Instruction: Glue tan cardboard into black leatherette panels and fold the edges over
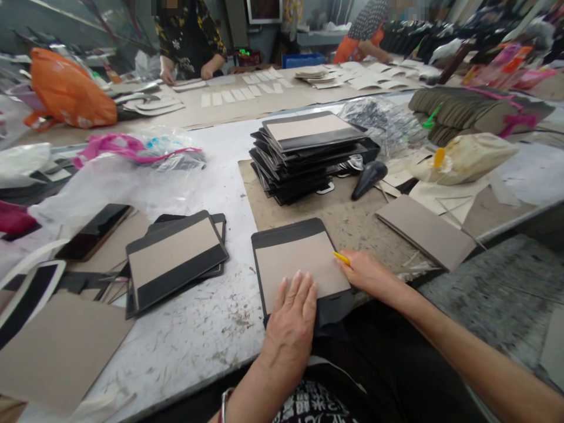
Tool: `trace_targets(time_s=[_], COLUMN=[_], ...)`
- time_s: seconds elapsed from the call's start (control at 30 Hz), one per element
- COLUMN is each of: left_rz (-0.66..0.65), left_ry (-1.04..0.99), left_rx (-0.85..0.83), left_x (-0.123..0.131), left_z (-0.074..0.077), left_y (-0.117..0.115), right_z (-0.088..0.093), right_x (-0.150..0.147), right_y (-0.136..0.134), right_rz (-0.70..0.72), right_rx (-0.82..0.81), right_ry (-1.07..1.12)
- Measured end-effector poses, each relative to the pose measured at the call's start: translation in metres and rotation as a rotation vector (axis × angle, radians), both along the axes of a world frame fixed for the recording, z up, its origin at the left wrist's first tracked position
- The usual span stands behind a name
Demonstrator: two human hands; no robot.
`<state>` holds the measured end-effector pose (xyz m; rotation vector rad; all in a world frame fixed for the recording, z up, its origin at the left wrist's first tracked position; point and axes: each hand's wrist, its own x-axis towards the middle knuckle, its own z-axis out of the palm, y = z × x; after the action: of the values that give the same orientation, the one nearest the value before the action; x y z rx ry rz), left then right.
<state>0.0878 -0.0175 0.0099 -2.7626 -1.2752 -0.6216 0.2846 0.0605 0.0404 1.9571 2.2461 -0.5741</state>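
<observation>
In front of me at the table's near edge lies a beige board [286,258] with black material folded over its far edge and showing along its sides. My left hand [293,317] rests flat on its lower part, fingers stretched out. At the board's right edge, my right hand [365,273] is closed around a thin yellow tool [342,258]; its tip points left over the board, and the rest is hidden in the fingers. To the left lie a few similar black-edged boards [176,252], overlapping. A tall, uneven stack of them [308,147] stands beyond my work.
A black-handled tool [369,179] lies right of the stack. Plain beige boards [425,229] sit at the right edge, near a plastic bottle [467,155]. A phone [94,232] lies left. Two people work across the table, near an orange bag [70,88].
</observation>
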Motion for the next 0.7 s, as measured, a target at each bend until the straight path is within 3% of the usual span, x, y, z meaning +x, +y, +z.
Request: trace_targets(time_s=[0.17, 0.27, 0.43, 0.7], left_rz=[0.038, 0.117, 0.192, 0.238], left_ry=[-0.025, -0.055, -0.069, 0.017], left_rx=[-0.121, -0.111, -0.062, -0.074], left_x=[0.042, 0.051, 0.031, -0.011], left_z=[0.001, -0.006, -0.011, -0.002], left_y=[0.012, 0.016, 0.009, 0.005], right_z=[-0.005, -0.007, -0.008, -0.008], right_x=[0.003, 0.003, 0.002, 0.002], right_y=[-0.002, -0.003, -0.002, -0.002], right_rz=[0.019, 0.03, 0.009, 0.0], right_rx=[0.004, 0.018, 0.028, -0.006], right_ry=[-0.008, -0.011, -0.037, -0.049])
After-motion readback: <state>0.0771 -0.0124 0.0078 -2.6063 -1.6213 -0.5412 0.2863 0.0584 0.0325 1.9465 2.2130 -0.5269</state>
